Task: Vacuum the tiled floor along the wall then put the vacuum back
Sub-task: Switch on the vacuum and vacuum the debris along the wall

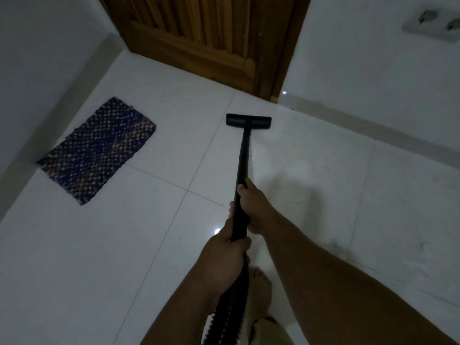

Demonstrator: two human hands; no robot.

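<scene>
A black vacuum wand runs from my hands down to its flat black floor head, which rests on the white tiled floor a short way from the wall's baseboard on the right. My right hand grips the wand higher up the tube. My left hand is closed around it closer to me, where the ribbed black hose begins. The vacuum's body is out of view.
A dark woven mat lies by the left wall. A wooden door stands shut at the far corner. A double wall socket sits on the right wall. My bare foot is under the hose.
</scene>
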